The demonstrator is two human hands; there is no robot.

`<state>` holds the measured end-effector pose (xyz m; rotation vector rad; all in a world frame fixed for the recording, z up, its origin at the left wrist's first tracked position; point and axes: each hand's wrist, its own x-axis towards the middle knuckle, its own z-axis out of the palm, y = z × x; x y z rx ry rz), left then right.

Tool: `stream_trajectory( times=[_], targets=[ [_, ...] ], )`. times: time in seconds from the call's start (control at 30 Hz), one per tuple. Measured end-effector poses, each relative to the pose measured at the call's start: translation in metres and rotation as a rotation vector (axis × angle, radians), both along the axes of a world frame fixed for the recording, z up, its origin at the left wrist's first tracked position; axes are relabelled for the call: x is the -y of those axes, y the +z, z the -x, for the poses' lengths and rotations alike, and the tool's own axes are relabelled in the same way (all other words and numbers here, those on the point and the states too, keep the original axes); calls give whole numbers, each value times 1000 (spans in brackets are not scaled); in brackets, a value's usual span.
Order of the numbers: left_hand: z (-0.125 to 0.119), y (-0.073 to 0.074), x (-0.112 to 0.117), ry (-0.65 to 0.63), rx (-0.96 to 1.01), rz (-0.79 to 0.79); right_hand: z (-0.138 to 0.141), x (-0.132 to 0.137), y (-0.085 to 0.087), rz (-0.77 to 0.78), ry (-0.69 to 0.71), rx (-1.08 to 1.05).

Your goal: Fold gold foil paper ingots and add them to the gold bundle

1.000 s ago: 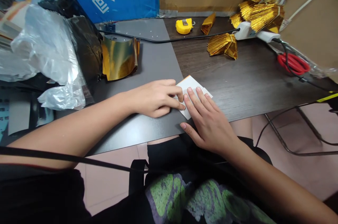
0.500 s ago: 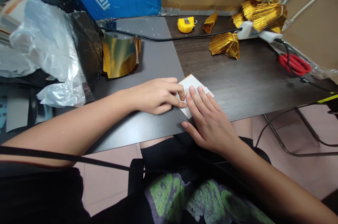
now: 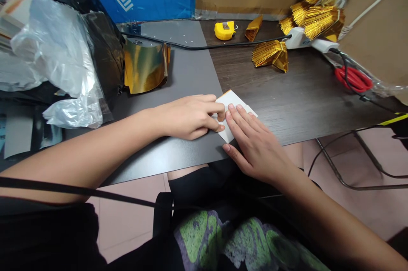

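Left grip [image 3: 188,118] lay half curled, its fingertips against the left edge of a folded white paper [image 3: 232,100], though whether they pinched it could not be told. Right grip [image 3: 255,145] was open and flat, its fingers [image 3: 242,120] spread over the paper's lower right and bearing down. Held this way from two sides, the sheet was pinned against sliding. The paper, orange along its far edge, straddled the line where a gray mat [image 3: 178,62] met the dark wood bench [image 3: 306,96], so it had a smooth, firm surface beneath it. At 10 o'clock from the paper, a curved sheet of gold foil [image 3: 145,67] stood on the mat, clear of the hands, beside a black bag [image 3: 105,54] and a clear plastic bag [image 3: 54,49]. A yellow tape measure [image 3: 225,30] lay at 12 o'clock. Pleated gold fans [image 3: 270,55] sat at 1 o'clock near a white power strip [image 3: 296,38], and red-handled scissors [image 3: 353,78] lay at 2 o'clock, well apart from the paper.
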<state>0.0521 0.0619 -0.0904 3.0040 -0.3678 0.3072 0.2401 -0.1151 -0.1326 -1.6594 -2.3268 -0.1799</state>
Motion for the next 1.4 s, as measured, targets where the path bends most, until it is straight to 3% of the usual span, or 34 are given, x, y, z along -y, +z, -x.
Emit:
stream_trajectory(
  times=[0.4, 0.57, 0.7, 0.83, 1.0, 1.17, 1.4],
  targets=[
    [1, 5, 6, 60, -50, -29, -27, -17, 3, 122, -160, 47],
    [2, 5, 6, 76, -70, -19, -21, -21, 11, 33, -267, 88],
    [2, 4, 5, 65, -30, -45, 0, -14, 16, -43, -116, 78],
    [1, -3, 4, 12, 87, -10, 9, -10, 8, 34, -31, 34],
    [-1, -10, -1, 50, 206, 50, -14, -24, 9, 146, 107, 6],
    [1, -7, -2, 56, 168, 52, -46, -44, 13, 220, 297, -24],
    [1, -2, 9, -15, 41, 45, -65, -60, 18, 276, 342, -136]
  ],
)
